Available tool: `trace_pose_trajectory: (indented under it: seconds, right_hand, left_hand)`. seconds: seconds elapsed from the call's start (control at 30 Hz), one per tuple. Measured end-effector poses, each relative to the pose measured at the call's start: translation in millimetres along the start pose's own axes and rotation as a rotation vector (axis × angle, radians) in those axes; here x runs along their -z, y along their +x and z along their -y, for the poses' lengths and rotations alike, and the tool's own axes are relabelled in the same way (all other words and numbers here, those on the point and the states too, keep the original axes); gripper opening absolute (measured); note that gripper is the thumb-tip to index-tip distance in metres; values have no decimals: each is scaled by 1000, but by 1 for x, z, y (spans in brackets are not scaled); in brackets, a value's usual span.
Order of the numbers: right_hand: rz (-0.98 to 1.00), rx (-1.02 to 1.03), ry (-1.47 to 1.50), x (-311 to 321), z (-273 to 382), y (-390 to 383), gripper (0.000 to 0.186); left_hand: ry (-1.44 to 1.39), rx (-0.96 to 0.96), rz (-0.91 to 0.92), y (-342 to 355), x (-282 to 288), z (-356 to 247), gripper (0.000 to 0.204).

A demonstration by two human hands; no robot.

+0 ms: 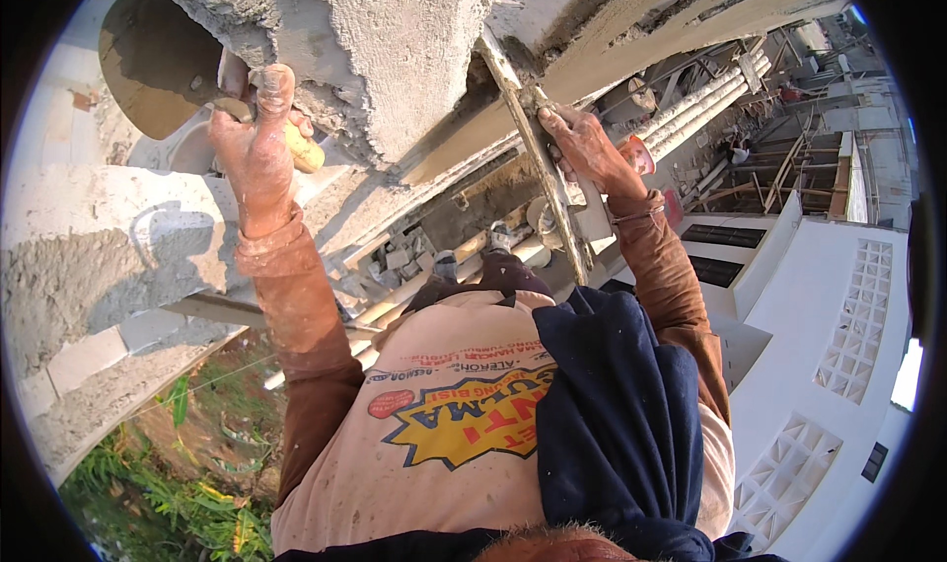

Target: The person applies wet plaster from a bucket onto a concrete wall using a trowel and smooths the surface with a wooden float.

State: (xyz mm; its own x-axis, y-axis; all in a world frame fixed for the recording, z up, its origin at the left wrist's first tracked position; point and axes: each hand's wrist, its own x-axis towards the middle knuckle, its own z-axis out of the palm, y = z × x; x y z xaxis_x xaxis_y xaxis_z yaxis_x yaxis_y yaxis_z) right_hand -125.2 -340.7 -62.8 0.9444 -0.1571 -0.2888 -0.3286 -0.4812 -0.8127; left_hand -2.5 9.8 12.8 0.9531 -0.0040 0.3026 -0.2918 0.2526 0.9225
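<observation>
At the upper left, my left hand (254, 157) is closed round the wooden handle (305, 151) of a trowel. The trowel's broad rounded blade (148, 64) extends beyond the fingers, smeared with grey mortar. My right hand (590, 155) grips a long, narrow wooden batten (533, 133) crusted with mortar. One end of the batten meets the lower edge of a rough concrete face; its other end hangs down near my chest. That freshly coated concrete block (395, 59) stands between my hands, with ragged mortar along its edges.
Poles (705, 108) run below at the right, beside a white building (829, 315) with vent-block panels. A concrete ledge (99, 236) lies at the left, above green plants (168, 493). My shoes (503, 234) are far below, near rubble (404, 256). Dark cloth (621, 404) hangs over my shirt.
</observation>
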Motion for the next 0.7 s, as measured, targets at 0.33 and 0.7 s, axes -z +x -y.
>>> trace_pose_trajectory:
  seconds: [0.33, 0.7]
  right_hand:
    - [-221, 290, -192, -17, -44, 0, 53]
    - [-688, 197, 74, -58, -120, -56, 52]
  left_hand:
    - [-11, 29, 33, 1, 3, 4, 48]
    - [57, 46, -11, -4, 13, 1, 46]
